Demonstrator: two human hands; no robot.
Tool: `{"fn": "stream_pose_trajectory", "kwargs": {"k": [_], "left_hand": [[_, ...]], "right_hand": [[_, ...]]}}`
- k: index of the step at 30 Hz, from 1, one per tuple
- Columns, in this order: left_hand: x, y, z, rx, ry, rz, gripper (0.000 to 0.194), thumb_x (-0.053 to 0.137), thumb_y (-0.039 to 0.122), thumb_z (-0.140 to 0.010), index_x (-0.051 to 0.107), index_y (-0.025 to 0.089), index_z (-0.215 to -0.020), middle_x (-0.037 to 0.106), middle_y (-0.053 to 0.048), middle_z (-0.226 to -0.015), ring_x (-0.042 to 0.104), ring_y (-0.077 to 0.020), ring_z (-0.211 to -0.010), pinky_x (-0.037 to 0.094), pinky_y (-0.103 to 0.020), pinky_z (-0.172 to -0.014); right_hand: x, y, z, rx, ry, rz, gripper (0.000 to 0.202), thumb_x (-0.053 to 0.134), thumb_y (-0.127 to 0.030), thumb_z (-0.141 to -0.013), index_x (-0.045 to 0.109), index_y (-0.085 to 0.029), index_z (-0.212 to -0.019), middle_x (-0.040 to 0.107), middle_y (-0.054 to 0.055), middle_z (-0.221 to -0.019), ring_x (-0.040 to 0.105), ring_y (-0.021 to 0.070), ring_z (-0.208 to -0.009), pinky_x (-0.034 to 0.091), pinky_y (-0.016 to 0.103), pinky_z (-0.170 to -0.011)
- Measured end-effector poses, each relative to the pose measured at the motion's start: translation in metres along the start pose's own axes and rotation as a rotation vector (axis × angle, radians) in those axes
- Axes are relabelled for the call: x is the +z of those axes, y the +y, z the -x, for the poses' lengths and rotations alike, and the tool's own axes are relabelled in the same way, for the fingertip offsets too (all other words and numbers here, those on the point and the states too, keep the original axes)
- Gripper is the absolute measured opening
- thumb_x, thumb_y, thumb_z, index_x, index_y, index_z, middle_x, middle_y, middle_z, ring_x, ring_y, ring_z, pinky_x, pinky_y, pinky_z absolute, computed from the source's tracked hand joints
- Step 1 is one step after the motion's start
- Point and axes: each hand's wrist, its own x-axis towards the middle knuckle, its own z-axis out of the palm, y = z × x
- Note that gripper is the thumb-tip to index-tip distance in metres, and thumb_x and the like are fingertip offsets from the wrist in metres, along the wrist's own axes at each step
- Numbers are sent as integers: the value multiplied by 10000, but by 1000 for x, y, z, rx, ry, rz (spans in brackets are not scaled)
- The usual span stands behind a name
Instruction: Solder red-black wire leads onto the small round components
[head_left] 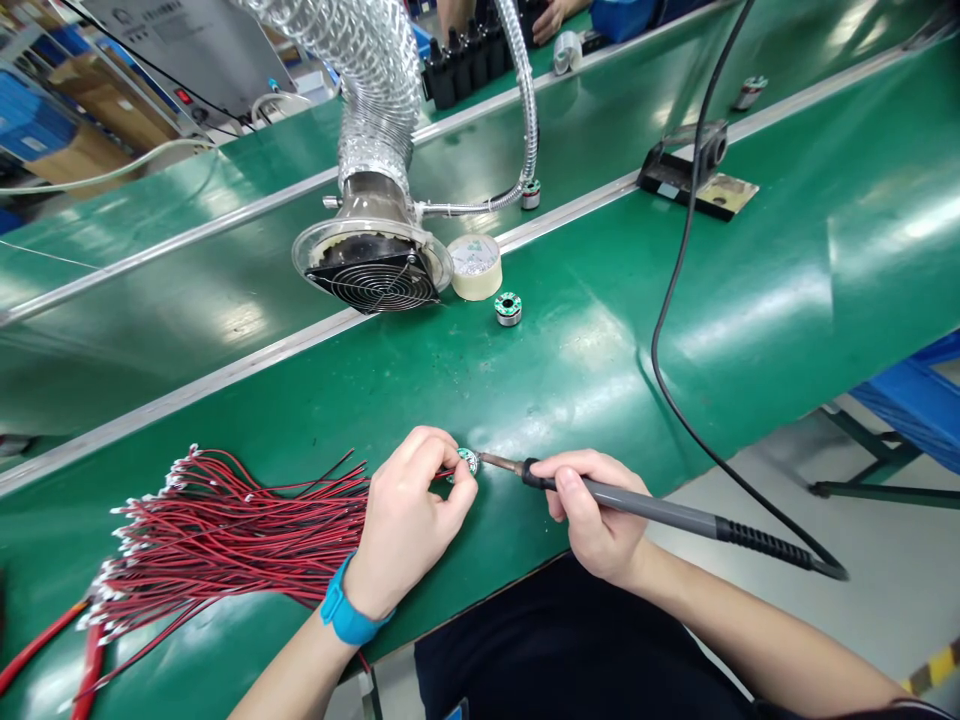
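My left hand [416, 510], with a blue wristband, pinches a red wire at a small round green circuit board [468, 461] over the green bench. My right hand [600, 510] is closed round the grey handle of a soldering iron [645, 508]. The iron's tip points left and meets the right edge of the board, or nearly so. Many red and black wires [255, 530] with white connectors lie in a bundle left of my left hand. Another round part [508, 309] with a green top stands farther back on the bench.
A fume extractor [379, 270] on a silver duct hangs over the back, beside a tape roll [477, 267]. An iron stand [697, 175] is at the back right. The iron's black cable [660, 330] loops at right. Red-handled pliers [91, 665] lie front left. Another person's hand [553, 20] shows far back.
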Motion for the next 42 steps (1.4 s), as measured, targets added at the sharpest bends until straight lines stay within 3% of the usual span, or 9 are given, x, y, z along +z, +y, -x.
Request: {"fn": "stream_pose_trajectory", "kwargs": {"k": [12,17,20,24,28,32,36,39,42], "left_hand": [[3,-3,0,-5,-12,14,196,587,103,-930,492,207,-792,595,-10,-882,572,-139,-804,447,-291,-737],[3,-5,-1,-2,-6,6,187,567,121,-943,485,212,-802,590,-10,-872,568,-145,-797,440,-297,-732],[2,-4,0,-8,-9,2,185,555,143,-951,484,215,-796,595,-11,-866,581,-148,-785,451,-297,-724],[1,-4,1,-35,-14,-81,91,638,242,-933,555,231,-971,631,-5,-895,617,-159,-731,487,-303,-668],[-4,-8,1,50,-159,-226,289,768,340,-885,604,252,-1106,700,-31,-1002,694,-209,-716,527,-345,-610],[-38,-11,-20,79,-246,-202,167,773,354,-898,692,259,-1008,723,-19,-933,712,-200,-721,548,-325,-630],[-102,-28,-74,-56,-154,-227,198,755,424,-901,737,240,-970,748,-15,-935,710,-183,-821,545,-294,-741],[-147,-70,-127,-219,-192,-604,279,760,463,-874,753,194,-949,748,-61,-910,696,-241,-834,525,-346,-773],[-173,-131,-172,-388,-202,-897,255,799,347,-817,767,125,-938,738,-153,-983,690,-356,-1001,512,-447,-892]], "right_hand": [[3,3,-9,12,47,2,215,550,-177,-1053,734,-258,-1129,658,-40,-702,637,116,-565,540,262,-595],[-4,11,-66,-79,90,137,238,548,-241,-1066,684,-254,-1261,700,18,-957,678,132,-687,584,300,-708],[-9,25,-110,-168,76,268,300,559,-257,-1046,644,-254,-1334,682,60,-1110,704,184,-909,593,365,-894],[-7,64,-168,-257,0,403,392,549,-264,-1018,588,-230,-1406,651,104,-1159,659,243,-1099,545,443,-1049],[1,114,-225,-246,-2,451,418,551,-273,-999,561,-194,-1410,658,134,-1200,657,256,-1117,533,448,-1074],[15,153,-277,-244,-48,447,485,652,-290,-938,568,-132,-1388,669,165,-1220,654,287,-1132,527,471,-1066],[36,180,-320,-278,-87,396,620,749,-281,-868,546,-88,-1421,642,205,-1296,632,311,-1179,503,507,-1072],[55,197,-350,-256,-131,419,709,834,-277,-811,565,-53,-1427,672,209,-1259,653,299,-1148,494,478,-1060],[69,208,-372,-217,-215,417,738,843,-233,-804,567,-28,-1457,657,252,-1318,694,247,-1075,513,389,-983]]}}
